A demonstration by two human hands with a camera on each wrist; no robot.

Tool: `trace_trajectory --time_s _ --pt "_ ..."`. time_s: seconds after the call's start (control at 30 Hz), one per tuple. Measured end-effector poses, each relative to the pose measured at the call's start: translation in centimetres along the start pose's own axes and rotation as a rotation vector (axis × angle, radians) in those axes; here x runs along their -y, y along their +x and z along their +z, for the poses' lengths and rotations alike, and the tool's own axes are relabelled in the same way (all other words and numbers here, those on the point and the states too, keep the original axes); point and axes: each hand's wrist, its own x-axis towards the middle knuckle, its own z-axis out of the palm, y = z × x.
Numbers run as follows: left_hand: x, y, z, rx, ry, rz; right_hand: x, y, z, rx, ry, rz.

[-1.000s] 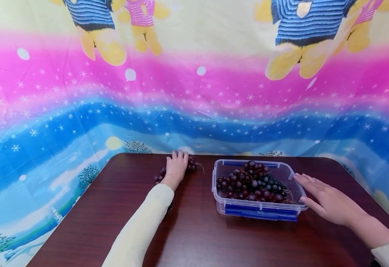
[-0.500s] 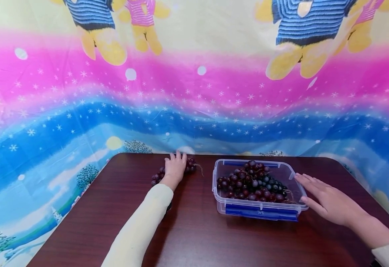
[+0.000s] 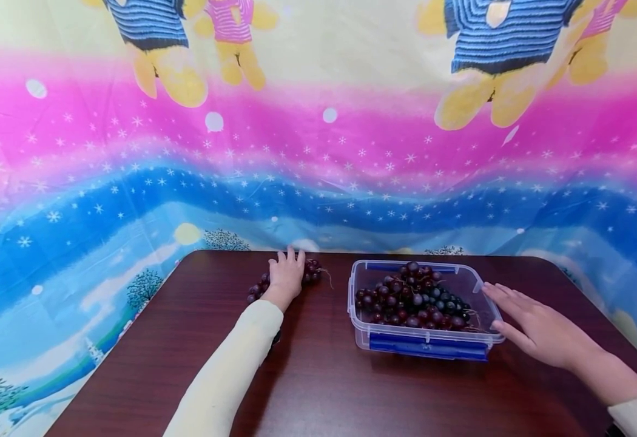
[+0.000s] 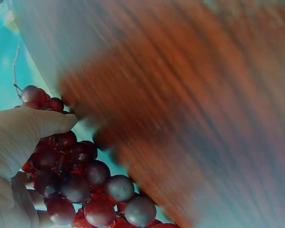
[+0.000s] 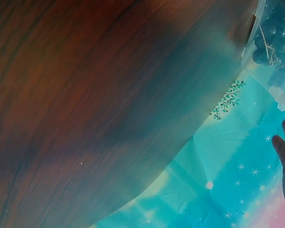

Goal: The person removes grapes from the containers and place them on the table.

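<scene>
My left hand (image 3: 287,274) lies over a bunch of dark red grapes (image 3: 314,271) near the table's back edge and grips it. In the left wrist view the thumb crosses the grapes (image 4: 75,186), while the other fingers are partly hidden behind them. To the right stands a lidless clear plastic box (image 3: 424,337) with blue clips, holding bunches of red and black grapes (image 3: 406,303). My right hand (image 3: 539,328) has its fingers straight and its fingertips against the box's right side. Only those fingertips (image 5: 282,145) show at the edge of the right wrist view.
The dark brown wooden table (image 3: 318,388) has rounded back corners. Behind it hangs a colourful cloth (image 3: 318,158) printed with bears and snowflakes, close to the back edge. Table surface lies between the left bunch and the box.
My left hand and the bunch under it have shifted slightly to the left since a second ago. The right hand and the box stay where they were.
</scene>
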Motion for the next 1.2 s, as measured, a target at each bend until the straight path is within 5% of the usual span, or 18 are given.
trace_trajectory --time_s 1.2 --pt "0.5 -1.7 -2.4 -0.043 -0.073 0.062 0.0 0.0 -0.1 0.0 -0.001 -0.01"
